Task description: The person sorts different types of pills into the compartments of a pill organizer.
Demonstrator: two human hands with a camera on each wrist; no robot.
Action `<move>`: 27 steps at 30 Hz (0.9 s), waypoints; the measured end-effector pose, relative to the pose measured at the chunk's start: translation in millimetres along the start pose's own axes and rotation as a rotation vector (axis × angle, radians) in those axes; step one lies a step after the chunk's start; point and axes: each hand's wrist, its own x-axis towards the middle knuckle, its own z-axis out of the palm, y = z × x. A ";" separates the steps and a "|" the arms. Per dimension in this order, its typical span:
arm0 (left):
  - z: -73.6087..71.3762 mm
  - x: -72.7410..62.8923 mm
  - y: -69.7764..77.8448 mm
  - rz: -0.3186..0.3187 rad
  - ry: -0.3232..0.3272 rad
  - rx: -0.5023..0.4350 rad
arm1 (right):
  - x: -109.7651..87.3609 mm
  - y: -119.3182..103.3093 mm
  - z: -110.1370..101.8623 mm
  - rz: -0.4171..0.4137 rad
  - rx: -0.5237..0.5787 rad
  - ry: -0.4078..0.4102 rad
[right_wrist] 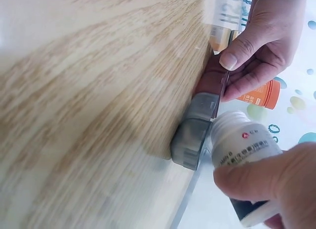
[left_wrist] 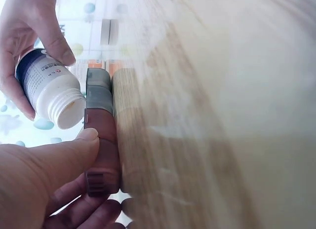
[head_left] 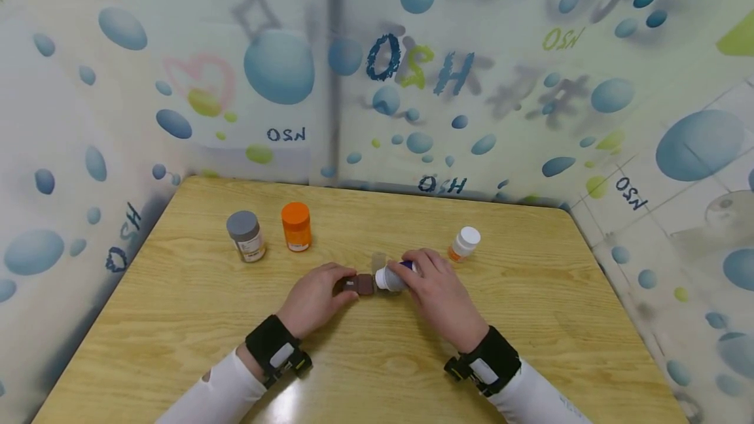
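Observation:
A small pill organizer [head_left: 365, 284] with brown and grey compartments lies on the wooden table in front of me. My left hand [head_left: 315, 296] grips its brown end, thumb on one side and fingers on the other. In my right hand [head_left: 440, 296] is a white pill bottle [head_left: 389, 279] with a dark blue band, tilted well over. No cap sits on its threaded mouth [left_wrist: 69, 113], which points left, close over the grey compartments [right_wrist: 195, 128]. A translucent flap [head_left: 379, 260] stands out from the organizer's far side. The bottle's contents are hidden.
Behind my left hand stand a grey-lidded jar [head_left: 246, 235] and an orange jar [head_left: 296, 226]. A white-capped bottle [head_left: 465, 243] with an orange label stands beyond my right hand. A patterned curtain [head_left: 377, 116] hangs at the table's [head_left: 506, 218] far edge.

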 end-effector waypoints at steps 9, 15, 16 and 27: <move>-0.6 -0.1 0.3 0.003 0.006 0.006 | -0.1 -1.6 -3.0 -0.017 0.039 -0.038; 0.6 -0.2 -0.3 0.005 0.019 0.005 | -2.0 -0.8 -3.7 -0.019 0.068 -0.051; 0.7 -0.2 -0.3 0.003 0.018 0.004 | -2.2 -0.7 -3.7 -0.021 0.073 -0.054; 1.8 0.2 -0.3 -0.002 0.022 0.009 | -5.5 0.5 -2.6 -0.006 0.077 -0.070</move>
